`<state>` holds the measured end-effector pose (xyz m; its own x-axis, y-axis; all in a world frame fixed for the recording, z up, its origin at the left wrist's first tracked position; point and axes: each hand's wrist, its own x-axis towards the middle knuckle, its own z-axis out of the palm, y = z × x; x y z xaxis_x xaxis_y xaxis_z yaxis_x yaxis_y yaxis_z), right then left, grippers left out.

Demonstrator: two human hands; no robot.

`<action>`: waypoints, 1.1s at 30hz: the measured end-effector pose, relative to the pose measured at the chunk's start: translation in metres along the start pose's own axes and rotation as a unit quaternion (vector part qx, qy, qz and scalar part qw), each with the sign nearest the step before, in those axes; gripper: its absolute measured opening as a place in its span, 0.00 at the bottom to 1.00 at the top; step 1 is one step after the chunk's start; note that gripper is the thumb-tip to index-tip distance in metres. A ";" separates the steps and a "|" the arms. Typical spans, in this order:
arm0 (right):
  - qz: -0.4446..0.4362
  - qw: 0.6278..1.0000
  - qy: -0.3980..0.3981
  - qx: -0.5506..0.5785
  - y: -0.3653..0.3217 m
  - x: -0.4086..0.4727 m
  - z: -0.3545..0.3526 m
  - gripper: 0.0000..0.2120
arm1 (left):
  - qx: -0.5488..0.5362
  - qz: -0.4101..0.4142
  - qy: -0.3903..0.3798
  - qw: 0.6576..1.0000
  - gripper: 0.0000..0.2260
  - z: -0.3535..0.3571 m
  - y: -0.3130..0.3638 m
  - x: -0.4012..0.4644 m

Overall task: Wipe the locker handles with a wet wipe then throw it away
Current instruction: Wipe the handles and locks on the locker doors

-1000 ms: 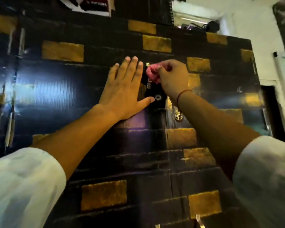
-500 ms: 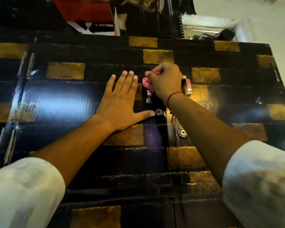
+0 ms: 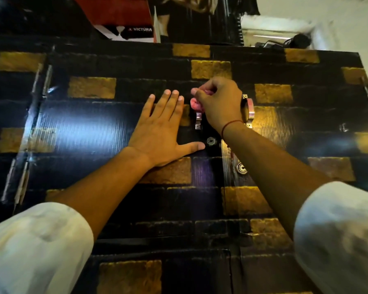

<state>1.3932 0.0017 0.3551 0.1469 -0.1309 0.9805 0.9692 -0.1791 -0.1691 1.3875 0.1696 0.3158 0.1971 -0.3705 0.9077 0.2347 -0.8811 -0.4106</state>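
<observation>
A dark locker (image 3: 94, 124) with gold brick pattern fills the view. My right hand (image 3: 219, 102) grips a bunched pink wet wipe (image 3: 194, 105) against the upper part of the left door's metal handle (image 3: 198, 122). Only the handle's lower end shows below the wipe. My left hand (image 3: 162, 130) lies flat on the left door, fingers straight, thumb reaching toward a round keyhole (image 3: 210, 141). The right door's handle (image 3: 249, 111) is partly hidden behind my right wrist.
A second round lock (image 3: 241, 167) sits on the right door below my right forearm. Hinges (image 3: 47, 81) run down the locker's left edge. A red and white box (image 3: 123, 20) stands on top of the locker. A white wall (image 3: 348, 28) lies at the right.
The view has tilted upward, so the locker sits lower in frame. My right hand with the wipe stays on the left handle, shifting slightly along it. My left hand remains flat on the door.
</observation>
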 end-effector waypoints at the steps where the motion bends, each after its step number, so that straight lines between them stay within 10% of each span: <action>1: -0.009 1.000 -0.003 0.000 0.004 -0.006 0.000 0.05 | -0.002 0.001 0.001 1.000 0.54 0.000 0.000 0.000; 10: -0.170 0.967 -0.025 -0.188 0.035 -0.046 -0.004 0.16 | -0.006 -0.004 0.002 1.000 0.55 0.000 0.001 0.000; 25: 0.078 0.995 -0.038 0.040 0.014 0.001 -0.023 0.05 | -0.006 -0.001 0.004 1.000 0.54 -0.002 0.000 -0.003; 33: -0.079 0.933 -0.160 -0.311 -0.016 0.039 -0.003 0.07 | -0.012 -0.032 0.001 0.999 0.58 -0.004 0.003 -0.004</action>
<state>1.3830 -0.0038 0.3959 0.1596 0.2260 0.9610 0.6963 -0.7158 0.0527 1.3833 0.1671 0.3108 0.1795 -0.3132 0.9326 0.2249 -0.9098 -0.3489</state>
